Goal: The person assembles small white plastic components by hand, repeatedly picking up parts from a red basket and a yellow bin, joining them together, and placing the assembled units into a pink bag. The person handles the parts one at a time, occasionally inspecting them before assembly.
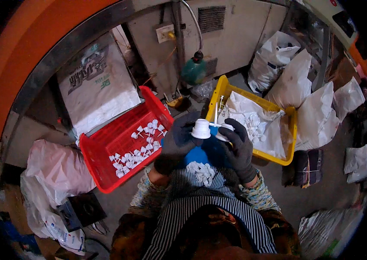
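Observation:
In front of my lap I hold a white moulded plastic cap piece [201, 129], ridged and wider at its base, with a thin stem standing up beside it. My left hand [178, 136], in a dark grey glove, has its fingers closed at the cap's left side. My right hand [240, 149], gloved the same way, pinches the white ring-like part [226, 132] at the other end of the stem. Whether the two parts are joined is hard to make out. A heap of small white plastic scraps [201, 173] lies on my striped apron [200, 199].
A red crate [105, 184] at left holds many white stemmed pieces. At right, a yellow crate [294, 134] is lined with a white sack and holds more white parts. Full white sacks [289, 80] stand behind it. A dark box [80, 211] sits at lower left.

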A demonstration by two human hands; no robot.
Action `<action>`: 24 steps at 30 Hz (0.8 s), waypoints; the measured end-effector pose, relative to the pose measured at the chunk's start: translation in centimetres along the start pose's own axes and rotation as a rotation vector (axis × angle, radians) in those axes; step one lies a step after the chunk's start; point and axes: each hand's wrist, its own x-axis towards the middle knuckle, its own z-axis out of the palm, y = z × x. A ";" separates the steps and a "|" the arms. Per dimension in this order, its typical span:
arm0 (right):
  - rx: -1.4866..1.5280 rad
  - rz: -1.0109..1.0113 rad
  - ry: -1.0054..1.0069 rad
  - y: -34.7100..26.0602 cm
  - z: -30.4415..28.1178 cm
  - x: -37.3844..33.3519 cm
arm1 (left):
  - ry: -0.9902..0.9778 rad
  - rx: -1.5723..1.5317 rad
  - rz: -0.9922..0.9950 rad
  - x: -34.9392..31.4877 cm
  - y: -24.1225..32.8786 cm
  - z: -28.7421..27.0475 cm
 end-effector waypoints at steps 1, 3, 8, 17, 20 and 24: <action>-0.033 -0.052 0.014 -0.3 -0.1 0.1 | -0.004 0.181 0.032 -0.1 0.6 -0.2; -0.090 -0.153 0.039 -1.0 -0.3 0.2 | -0.008 0.551 0.087 -0.5 2.2 -0.6; -0.161 -0.249 0.000 -1.9 0.1 0.1 | -0.034 0.850 0.371 -1.6 2.5 -1.4; -0.084 -0.306 0.080 -0.5 1.1 -0.6 | -0.039 1.103 0.611 -2.3 3.1 -1.5; -0.022 -0.299 0.100 -0.4 1.5 -0.9 | 0.098 0.840 0.296 -2.6 3.8 -0.2; 0.030 -0.292 0.123 0.1 1.7 -1.5 | 0.108 0.798 0.379 -2.9 2.9 0.0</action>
